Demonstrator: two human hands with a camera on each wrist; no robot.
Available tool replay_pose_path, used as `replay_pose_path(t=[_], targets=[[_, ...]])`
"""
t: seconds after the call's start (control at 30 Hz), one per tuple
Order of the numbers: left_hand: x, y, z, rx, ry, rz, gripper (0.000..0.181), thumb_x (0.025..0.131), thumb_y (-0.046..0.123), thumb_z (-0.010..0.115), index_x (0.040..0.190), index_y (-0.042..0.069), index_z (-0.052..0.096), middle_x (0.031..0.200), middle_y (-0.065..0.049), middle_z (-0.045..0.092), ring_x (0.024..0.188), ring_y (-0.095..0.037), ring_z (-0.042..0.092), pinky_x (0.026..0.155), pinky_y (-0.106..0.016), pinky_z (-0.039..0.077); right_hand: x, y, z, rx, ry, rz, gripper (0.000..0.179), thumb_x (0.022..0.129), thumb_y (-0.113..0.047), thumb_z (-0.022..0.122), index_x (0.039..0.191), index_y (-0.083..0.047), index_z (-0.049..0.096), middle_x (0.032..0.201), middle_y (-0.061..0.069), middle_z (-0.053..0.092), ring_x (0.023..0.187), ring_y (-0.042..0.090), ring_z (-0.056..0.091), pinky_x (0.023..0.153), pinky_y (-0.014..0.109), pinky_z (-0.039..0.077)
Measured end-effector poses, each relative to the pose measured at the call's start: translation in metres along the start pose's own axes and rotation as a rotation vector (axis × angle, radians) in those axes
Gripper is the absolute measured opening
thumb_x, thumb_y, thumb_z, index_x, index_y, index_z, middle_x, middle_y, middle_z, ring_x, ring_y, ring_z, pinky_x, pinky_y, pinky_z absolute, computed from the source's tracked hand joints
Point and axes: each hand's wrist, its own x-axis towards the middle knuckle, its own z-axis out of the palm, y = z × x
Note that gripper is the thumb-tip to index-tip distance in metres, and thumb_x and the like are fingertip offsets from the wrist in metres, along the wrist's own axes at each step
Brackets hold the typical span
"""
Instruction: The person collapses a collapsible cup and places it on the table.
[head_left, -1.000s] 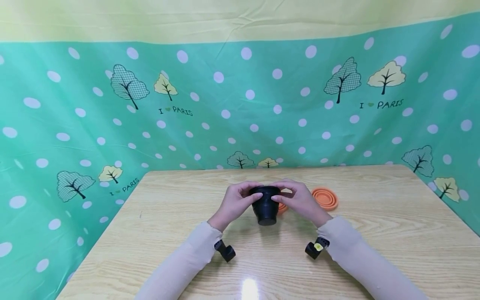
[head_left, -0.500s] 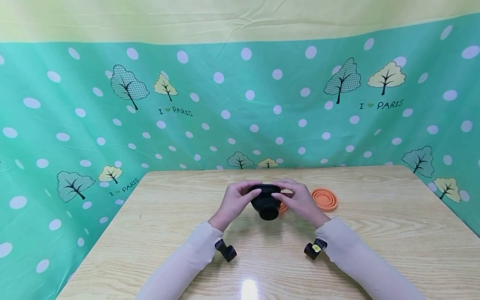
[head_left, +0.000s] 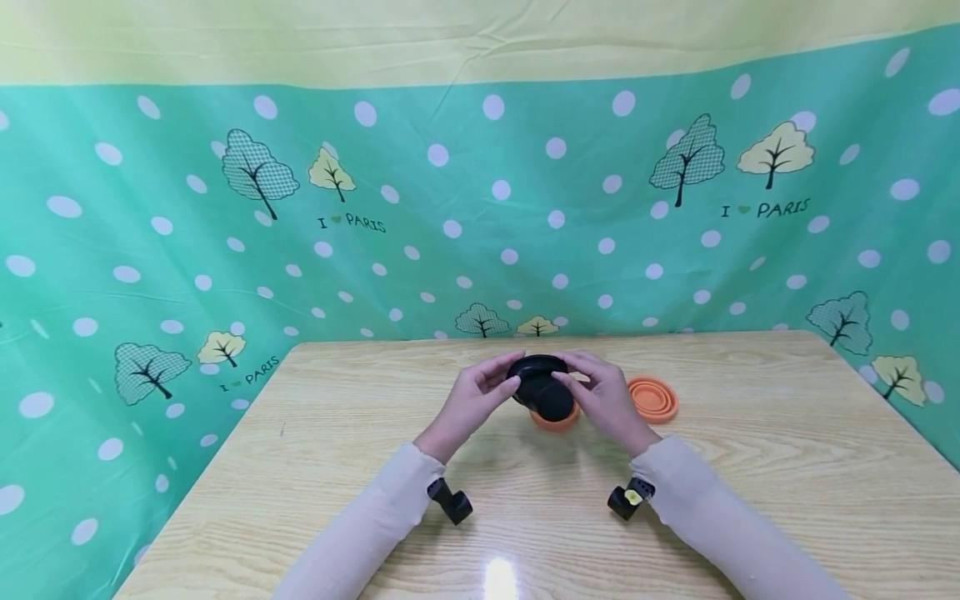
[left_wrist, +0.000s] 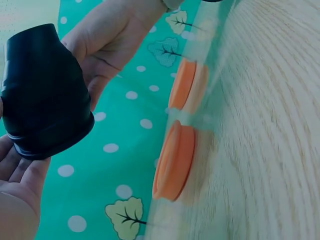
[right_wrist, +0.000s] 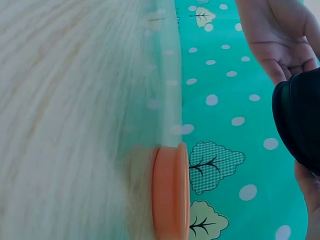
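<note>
A black collapsible cup [head_left: 534, 388] is held above the table between both hands, its base turned toward the head camera. The left hand [head_left: 474, 402] grips one side of the rim, thumb on the near wall and fingers behind. On the opposite side, the right hand [head_left: 606, 398] pinches the rim in the same way. The left wrist view shows the cup's ridged wall [left_wrist: 47, 95] from the side. Behind and below it lies an orange collapsed cup [head_left: 553, 426], partly hidden by the black one. The fingers behind the rim are mostly out of sight.
Another flattened orange cup [head_left: 652, 400] lies to the right of the right hand, its concentric rings facing up. Both stand on a wood-grain table [head_left: 360, 467]. Behind the table hangs a green dotted cloth [head_left: 420, 208] with tree prints.
The black cup has tilted so its base swings up and toward the right, and it looks shorter from the head. Both hands keep their grip and have shifted slightly; the orange cups stay put.
</note>
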Motion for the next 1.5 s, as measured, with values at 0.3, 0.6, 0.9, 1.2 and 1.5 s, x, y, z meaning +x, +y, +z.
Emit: replay_pose_path(t=[0.3, 0.6, 0.9, 1.2, 1.5], targets=[[0.004, -0.007, 0.005, 0.026, 0.066, 0.067, 0.039, 0.092, 0.012, 0.061, 0.129, -0.001, 0.056, 0.123, -0.018, 0.06, 0.106, -0.017, 0.061, 0.088, -0.023, 0.05, -0.002, 0.004, 0.002, -0.018, 0.024, -0.007, 0.027, 0.087, 0.0, 0.064, 0.113, 0.002, 0.067, 0.108, 0.016, 0.066, 0.09, 0.011, 0.062, 0.068, 0.018, 0.054], [0.006, -0.008, 0.005, 0.065, 0.116, 0.103, 0.036, 0.093, 0.01, 0.059, 0.128, 0.0, 0.057, 0.125, -0.015, 0.06, 0.111, -0.019, 0.059, 0.089, -0.023, 0.049, -0.002, -0.001, 0.0, 0.029, -0.058, 0.091, 0.031, 0.092, -0.012, 0.061, 0.12, 0.0, 0.063, 0.114, 0.015, 0.063, 0.097, 0.01, 0.06, 0.074, 0.022, 0.055], [0.007, -0.005, 0.004, 0.11, 0.084, 0.133, 0.034, 0.091, 0.005, 0.061, 0.124, -0.001, 0.06, 0.123, -0.016, 0.061, 0.115, -0.024, 0.058, 0.091, -0.024, 0.048, 0.001, -0.005, -0.004, 0.098, -0.211, 0.215, 0.033, 0.095, -0.021, 0.058, 0.122, -0.002, 0.062, 0.122, 0.015, 0.061, 0.109, 0.024, 0.06, 0.087, 0.026, 0.051], [-0.002, 0.017, 0.012, 0.217, 0.026, 0.094, 0.037, 0.089, 0.0, 0.062, 0.125, -0.006, 0.057, 0.125, -0.018, 0.059, 0.119, -0.027, 0.054, 0.096, -0.035, 0.046, 0.006, -0.011, 0.002, 0.071, -0.353, 0.252, 0.032, 0.095, -0.02, 0.058, 0.119, 0.0, 0.063, 0.115, 0.016, 0.065, 0.1, 0.021, 0.064, 0.082, 0.025, 0.052], [-0.002, 0.018, 0.009, 0.165, 0.049, 0.108, 0.04, 0.09, 0.005, 0.063, 0.128, -0.004, 0.055, 0.126, -0.017, 0.059, 0.12, -0.027, 0.053, 0.101, -0.04, 0.043, 0.004, -0.016, 0.003, 0.108, -0.298, 0.286, 0.028, 0.096, -0.017, 0.056, 0.116, 0.003, 0.062, 0.111, 0.018, 0.065, 0.094, 0.013, 0.064, 0.08, 0.024, 0.052]])
